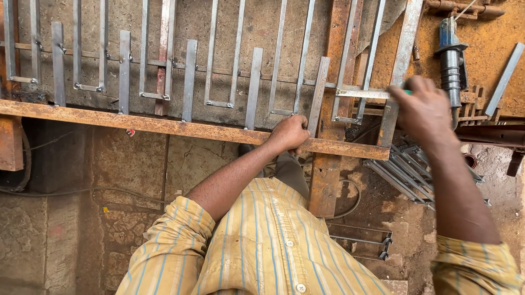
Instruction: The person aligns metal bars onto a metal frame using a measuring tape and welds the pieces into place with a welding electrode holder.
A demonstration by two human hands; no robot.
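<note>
Striped yellow shirt (269,254) nearest. Left hand (289,134) clenched over rusty angle-iron rail (157,125) at frame's near edge, bracing. Right hand (420,107) pinches short flat steel strip (365,93) across the upright bars (253,85), aligning it; angle grinder (452,61) beyond.

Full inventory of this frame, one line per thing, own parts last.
flat steel strips: many, grey, standing in a row across the frame, some joined in U shapes
rusty angle bar: one, orange-brown, running left to right under the strips
rusty upright beam: one, brown, right of centre
welding torch: one, blue and black, upper right
strip bundle: one, grey, below the right hand
steel rule: one, silver, held level at the right
shirt: one, yellow striped, bottom
left hand: resting on the angle bar
right hand: gripping the rule's end
</note>
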